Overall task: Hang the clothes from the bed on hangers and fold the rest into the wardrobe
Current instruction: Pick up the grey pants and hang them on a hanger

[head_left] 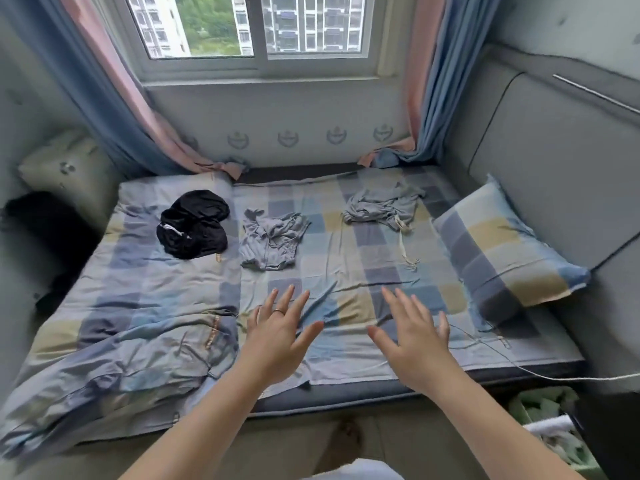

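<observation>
Black garment (194,223) is lying bunched on the far left of the bed (346,258). Grey shorts (273,242) are sitting just beside it, mid-bed. You're holding your left hand (277,336) and right hand (412,344) out over the near part of the sheet, fingers spread wide and gripping nothing. Both hands are well short of the clothes. Grey top (381,206) is lying crumpled further right, near the pillow (502,244). No hanger or wardrobe is showing.

You're likely reaching for a first piece. The shorts are looking closest, so try taking them by the waistband with both hands and shaking them flat. Mind the top's loose drawstring trailing toward you, since it could be snagging.
</observation>
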`<state>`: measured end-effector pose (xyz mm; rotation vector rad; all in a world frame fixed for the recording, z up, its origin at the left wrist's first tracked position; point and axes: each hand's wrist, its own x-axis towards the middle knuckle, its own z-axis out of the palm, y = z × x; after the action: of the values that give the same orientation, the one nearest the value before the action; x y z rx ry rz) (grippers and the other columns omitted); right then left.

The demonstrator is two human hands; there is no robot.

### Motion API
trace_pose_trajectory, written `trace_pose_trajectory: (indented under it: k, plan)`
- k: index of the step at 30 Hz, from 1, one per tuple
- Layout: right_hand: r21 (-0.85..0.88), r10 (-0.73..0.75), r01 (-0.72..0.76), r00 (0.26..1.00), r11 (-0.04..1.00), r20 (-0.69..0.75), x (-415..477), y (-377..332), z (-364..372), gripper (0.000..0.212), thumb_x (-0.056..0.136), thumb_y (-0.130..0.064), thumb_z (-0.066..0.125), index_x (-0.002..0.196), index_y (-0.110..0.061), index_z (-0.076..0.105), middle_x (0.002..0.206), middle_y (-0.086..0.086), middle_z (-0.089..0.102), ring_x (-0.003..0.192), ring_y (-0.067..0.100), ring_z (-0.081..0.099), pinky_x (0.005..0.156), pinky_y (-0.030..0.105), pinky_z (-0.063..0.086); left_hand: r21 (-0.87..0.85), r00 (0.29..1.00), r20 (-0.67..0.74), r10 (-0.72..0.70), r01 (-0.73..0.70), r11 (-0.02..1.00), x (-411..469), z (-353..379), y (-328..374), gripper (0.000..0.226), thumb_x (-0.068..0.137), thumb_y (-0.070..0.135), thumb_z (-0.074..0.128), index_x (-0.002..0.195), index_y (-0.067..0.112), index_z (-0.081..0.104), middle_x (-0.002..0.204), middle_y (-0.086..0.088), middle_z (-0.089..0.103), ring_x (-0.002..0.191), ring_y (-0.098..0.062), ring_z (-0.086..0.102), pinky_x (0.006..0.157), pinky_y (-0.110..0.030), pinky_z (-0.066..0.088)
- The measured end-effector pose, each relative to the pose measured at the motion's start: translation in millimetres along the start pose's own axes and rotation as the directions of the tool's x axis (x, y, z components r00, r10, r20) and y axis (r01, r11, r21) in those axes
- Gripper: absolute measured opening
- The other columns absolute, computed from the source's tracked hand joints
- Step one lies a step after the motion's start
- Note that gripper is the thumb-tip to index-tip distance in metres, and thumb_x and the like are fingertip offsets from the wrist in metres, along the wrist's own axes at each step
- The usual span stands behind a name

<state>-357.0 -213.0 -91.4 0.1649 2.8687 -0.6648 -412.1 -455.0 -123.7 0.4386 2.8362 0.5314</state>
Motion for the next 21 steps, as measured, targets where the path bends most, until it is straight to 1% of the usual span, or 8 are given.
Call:
trace_pose_trajectory:
  k: [3,9,11,15,18,21]
  plan:
    - [0.011,-0.028,0.027,0.999,1.0,0.047,57.9,-0.5,-0.4,0.069,0.099,-0.064,0.033,0.156,-0.046,-0.001,0.167,-0.015,-0.001,0.154,0.012,-0.006,0.12,0.054,-0.009,-0.014,0.998,0.001,-0.064,0.064,0.998,41.5,-1.6,-17.3,0.098,0.072,0.089,-0.006,0.158,0.044,0.009,0.168,0.013,0.0,0.154,-0.013,-0.01,0.122,-0.045,0.002]
    - [0.035,-0.052,0.047,0.99,0.998,0.132,166.5,0.1,1.7,0.07,0.099,-0.061,0.035,0.157,-0.044,0.001,0.168,-0.011,0.003,0.154,0.012,-0.005,0.12,0.054,-0.009,-0.021,0.984,0.029,-0.177,0.177,0.984,128.3,-1.2,-44.4,0.094,0.075,0.086,-0.002,0.158,0.043,0.013,0.168,0.012,0.006,0.154,-0.014,-0.005,0.12,-0.045,0.005]
    - [0.035,-0.054,0.049,0.985,0.998,0.162,193.7,0.0,2.2,0.07,0.099,-0.061,0.035,0.157,-0.043,0.001,0.168,-0.012,0.003,0.153,0.012,-0.005,0.12,0.054,-0.01,-0.039,0.978,0.038,-0.203,0.205,0.978,152.1,-0.6,-52.9,0.088,0.081,0.083,0.004,0.158,0.042,0.015,0.168,0.012,0.01,0.154,-0.015,-0.003,0.12,-0.045,0.006]
    - [0.006,-0.061,0.061,0.977,0.998,0.205,238.7,-1.6,4.5,0.069,0.1,-0.06,0.034,0.157,-0.043,0.0,0.168,-0.011,0.002,0.154,0.014,-0.004,0.12,0.053,-0.01,-0.068,0.963,0.065,-0.262,0.266,0.962,195.9,4.7,-74.6,0.069,0.095,0.071,0.024,0.157,0.04,0.021,0.167,0.01,0.014,0.154,-0.015,0.001,0.12,-0.046,0.009]
    - [-0.026,-0.079,0.087,0.975,0.996,0.21,279.2,-4.3,17.2,0.068,0.101,-0.059,0.035,0.158,-0.042,0.001,0.168,-0.009,0.003,0.154,0.015,-0.004,0.12,0.053,-0.011,-0.075,0.955,0.081,-0.286,0.292,0.954,233.1,15.3,-102.3,0.065,0.098,0.067,0.029,0.157,0.039,0.023,0.167,0.009,0.016,0.154,-0.016,0.003,0.12,-0.046,0.01]
    - [-0.066,-0.112,0.129,0.97,0.989,0.217,329.9,-8.8,49.2,0.069,0.101,-0.057,0.036,0.158,-0.04,0.001,0.168,-0.008,0.004,0.154,0.016,-0.003,0.119,0.054,-0.009,-0.028,0.948,0.112,-0.298,0.303,0.953,272.4,32.5,-147.8,0.065,0.099,0.066,0.031,0.157,0.038,0.024,0.167,0.009,0.017,0.154,-0.016,0.006,0.12,-0.044,0.013]
